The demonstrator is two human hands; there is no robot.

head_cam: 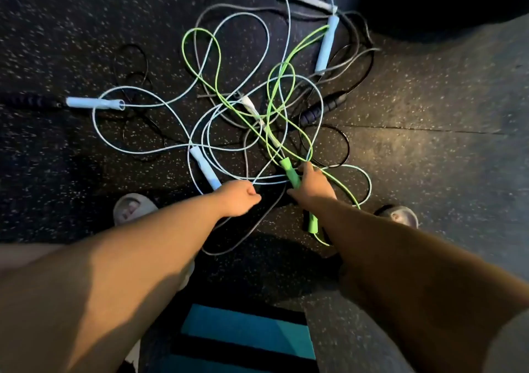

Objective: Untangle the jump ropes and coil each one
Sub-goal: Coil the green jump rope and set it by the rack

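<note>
0 coiled — ropes (pixel 267 132) lie tangled on the floor (pixel 429 100). Right hand (pixel 313 185) grips green handle (pixel 289 171); left hand (pixel 239 198) curled at blue cord (pixel 266 183), hold unclear.

Gym floor, by the look of it

The ground is black rubber floor (pixel 71 29) flecked with pale speckles, the matting common in fitness rooms, laid in sheets with a straight seam (pixel 415 128) showing between them. Several jump ropes (pixel 252 108) with foam and plastic handles lie tangled across it.
</note>
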